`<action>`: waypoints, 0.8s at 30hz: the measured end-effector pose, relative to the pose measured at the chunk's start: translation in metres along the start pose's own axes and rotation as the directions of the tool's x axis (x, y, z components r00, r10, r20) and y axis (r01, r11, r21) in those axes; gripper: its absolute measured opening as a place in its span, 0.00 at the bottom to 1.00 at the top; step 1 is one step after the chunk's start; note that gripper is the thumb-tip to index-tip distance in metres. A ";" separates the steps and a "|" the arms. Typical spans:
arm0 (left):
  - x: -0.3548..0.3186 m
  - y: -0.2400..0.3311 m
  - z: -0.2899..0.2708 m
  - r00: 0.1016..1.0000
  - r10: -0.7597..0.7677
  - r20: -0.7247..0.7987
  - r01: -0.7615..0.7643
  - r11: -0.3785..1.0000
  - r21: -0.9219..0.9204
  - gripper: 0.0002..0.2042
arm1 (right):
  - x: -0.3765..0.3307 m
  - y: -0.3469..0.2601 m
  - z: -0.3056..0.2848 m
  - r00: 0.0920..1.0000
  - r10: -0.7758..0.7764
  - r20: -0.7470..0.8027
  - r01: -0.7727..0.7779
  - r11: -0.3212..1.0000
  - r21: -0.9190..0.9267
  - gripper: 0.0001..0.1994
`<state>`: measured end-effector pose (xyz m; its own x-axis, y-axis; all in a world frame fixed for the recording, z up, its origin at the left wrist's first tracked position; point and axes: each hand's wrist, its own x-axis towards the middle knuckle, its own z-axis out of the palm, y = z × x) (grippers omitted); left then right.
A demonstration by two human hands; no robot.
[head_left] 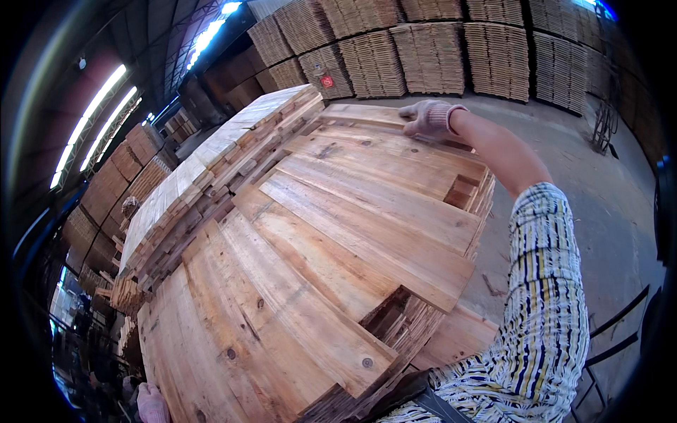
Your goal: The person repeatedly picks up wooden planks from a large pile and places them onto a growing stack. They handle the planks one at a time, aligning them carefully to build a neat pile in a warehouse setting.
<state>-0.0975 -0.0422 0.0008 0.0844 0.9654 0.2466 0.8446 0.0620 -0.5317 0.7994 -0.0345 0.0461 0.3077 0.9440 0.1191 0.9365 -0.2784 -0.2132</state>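
Observation:
Wide wooden boards (310, 282) lie side by side in a large stack in front of me, their ends uneven on the right. My right hand (428, 118), in a pale knitted glove, reaches across to the far right corner. Its fingers are closed over the end of a narrow wooden board (363, 113) along the far edge of the stack. At the lower left, my left hand (151, 404), in a pinkish glove, is beside the near left edge of the boards. Its fingers are mostly hidden, so their grip does not show.
A higher pile of pale planks (211, 158) runs along the left of the stack. Tall lumber stacks (430, 60) line the far wall, and more stacks (106, 187) stand at left. Grey concrete floor (564, 151) lies to the right, with a dark metal rack (605, 127) on it.

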 end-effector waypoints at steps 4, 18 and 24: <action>-0.006 -0.001 -0.007 1.000 -0.002 0.011 0.002 1.000 0.019 0.10 | 0.012 0.002 0.015 1.000 -0.021 0.023 0.022 1.000 -0.011 0.27; 0.003 -0.001 -0.012 0.944 -0.312 0.110 0.328 0.833 -0.445 0.24 | -0.040 -0.028 0.016 0.868 -0.279 -0.411 0.355 0.927 0.120 0.22; 0.007 0.008 -0.023 0.916 -0.277 0.289 0.392 0.772 -0.501 0.30 | -0.245 -0.069 0.069 0.320 -0.239 -0.917 0.504 0.862 -0.049 0.22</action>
<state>-0.0784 -0.0404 0.0168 -0.3097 0.9406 0.1389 0.9498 0.2991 0.0920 0.6481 -0.2339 -0.0350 0.0291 0.2064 0.9780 0.9709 0.2270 -0.0768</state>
